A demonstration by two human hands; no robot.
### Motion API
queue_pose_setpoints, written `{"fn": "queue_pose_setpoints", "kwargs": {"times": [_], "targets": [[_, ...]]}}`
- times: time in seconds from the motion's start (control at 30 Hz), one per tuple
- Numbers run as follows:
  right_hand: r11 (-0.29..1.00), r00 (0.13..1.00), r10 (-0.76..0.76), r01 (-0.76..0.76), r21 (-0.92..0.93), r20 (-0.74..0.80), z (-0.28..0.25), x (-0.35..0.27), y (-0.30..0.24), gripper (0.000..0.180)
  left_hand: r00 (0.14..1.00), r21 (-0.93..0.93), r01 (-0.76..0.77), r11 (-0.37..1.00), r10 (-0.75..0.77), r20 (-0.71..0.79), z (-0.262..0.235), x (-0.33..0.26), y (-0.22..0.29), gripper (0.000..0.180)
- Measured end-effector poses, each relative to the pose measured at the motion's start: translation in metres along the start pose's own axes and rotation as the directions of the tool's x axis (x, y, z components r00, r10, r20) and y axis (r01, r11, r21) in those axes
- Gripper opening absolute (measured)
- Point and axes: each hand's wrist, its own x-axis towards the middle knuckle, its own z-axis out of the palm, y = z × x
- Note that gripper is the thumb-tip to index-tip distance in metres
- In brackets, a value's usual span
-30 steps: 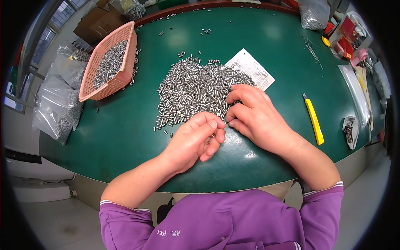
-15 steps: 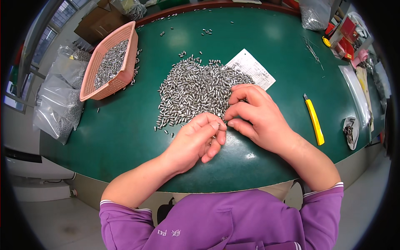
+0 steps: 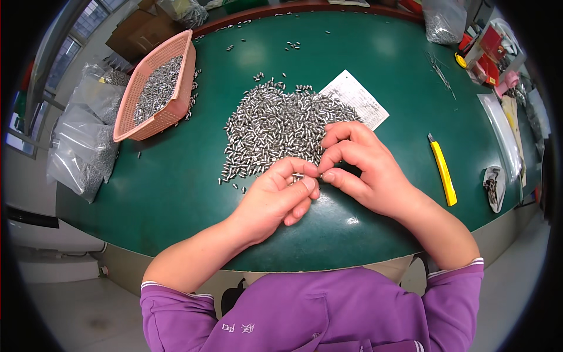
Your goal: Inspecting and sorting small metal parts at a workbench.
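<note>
A broad heap of small shiny metal pins (image 3: pixel 275 123) lies on the green table in front of me. My left hand (image 3: pixel 280 196) is at the near edge of the heap, its fingers curled and the thumb bent toward the forefinger; whatever it holds is mostly hidden. My right hand (image 3: pixel 366 167) meets it from the right, with thumb and forefinger pinched together on a tiny metal pin (image 3: pixel 321 175) beside the left fingertips. The other right fingers bend over the heap's right side.
A pink plastic basket (image 3: pixel 185 79) of pins stands at the left, beside clear bags (image 3: pixel 82 155) of parts. A white printed sheet (image 3: pixel 358 97) lies partly under the heap. At the right are a yellow utility knife (image 3: pixel 444 173), thin metal wires (image 3: pixel 440 75) and a small white pouch (image 3: pixel 494 188).
My right thumb and forefinger have closed together beside the left fingertips, and a tiny pin now shows there. My left thumb has shifted slightly to the right.
</note>
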Motion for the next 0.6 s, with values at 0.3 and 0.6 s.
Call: {"fn": "queue_pose_setpoints", "kwargs": {"times": [0.3, 0.6], "targets": [[0.997, 1.0, 0.007, -0.005, 0.075, -0.023, -0.001, 0.001, -0.007, 0.012, 0.999, -0.004, 0.023, 1.0, -0.022, 0.032, -0.001, -0.001, -0.002, 0.014], [0.897, 0.999, -0.051, 0.04, -0.441, -0.013, -0.015, 0.0, 0.005, 0.014, 0.996, -0.112, -0.03, 0.993, 0.04, 0.083, -0.004, 0.0, -0.002, 0.021]]}}
